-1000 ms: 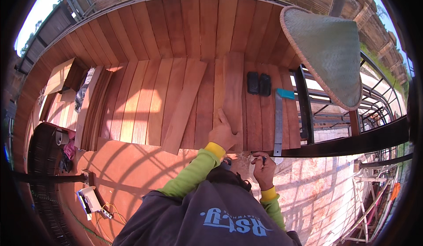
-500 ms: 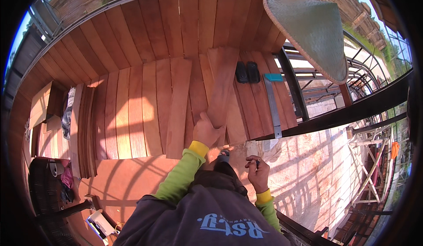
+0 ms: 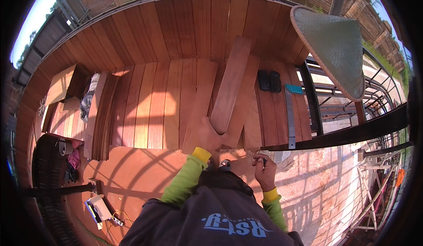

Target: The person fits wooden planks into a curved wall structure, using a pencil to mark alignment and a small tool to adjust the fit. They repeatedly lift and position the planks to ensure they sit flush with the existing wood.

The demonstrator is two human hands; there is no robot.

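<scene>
Nearest to the wearer, just left of and below the steel try square (image 3: 290,114), a small dark object (image 3: 264,161) is held in the curled fingers of the right hand (image 3: 265,172); its kind cannot be told. Farther left of the square, the near end of a loose hardwood plank (image 3: 232,85) is gripped by the left hand (image 3: 208,136), the end being lodged in the crook of the thumb. Over the last second the plank has been swung from an almost straight line into a slant, its near end having been carried leftward, away from the square. More of the slanted underlying board (image 3: 243,105) has thereby been exposed. The plank is judged to be under active handling, not fixed in the row.

The plank is seen as long, narrow and flat, with straight edges, a squared far end and a smooth, reddish-brown face, somewhat greyer than the wood beneath. Two black cases (image 3: 269,81) are placed between it and the square. Beyond the square, the plank's far end is seen overlapping the backrest boards (image 3: 176,30); whether these are touched cannot be told. A conical woven hat (image 3: 328,52) is set to the square's upper right.
</scene>
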